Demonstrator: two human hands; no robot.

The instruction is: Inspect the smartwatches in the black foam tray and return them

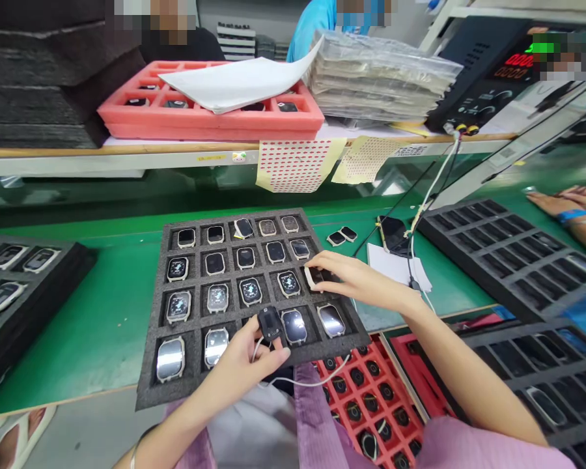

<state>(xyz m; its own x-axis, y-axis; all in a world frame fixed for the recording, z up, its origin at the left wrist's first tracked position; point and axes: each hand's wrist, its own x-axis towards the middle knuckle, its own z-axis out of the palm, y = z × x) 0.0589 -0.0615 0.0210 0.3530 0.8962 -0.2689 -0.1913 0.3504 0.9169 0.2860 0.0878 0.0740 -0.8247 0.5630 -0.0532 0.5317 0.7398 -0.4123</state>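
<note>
A dark foam tray [151, 365] lies on the green bench in front of me, its pockets filled with several smartwatch bodies. My left hand [247, 361] is closed on a small black puck [269, 324] with a thin white cable, held over the tray's front row. My right hand [351, 277] reaches over the tray's right side, its fingertips pinched on a watch body [314, 276] in the third row. Two loose watch bodies [342, 236] lie on the bench just beyond the tray.
A red tray [371, 397] of small round parts sits by my lap. Empty black foam trays [512, 260] stand right, another tray of watches [10, 273] left. A phone [393, 234] and cables lie right of centre. Another person's hand [573, 202] rests far right. A pink tray [209, 117] is on the shelf.
</note>
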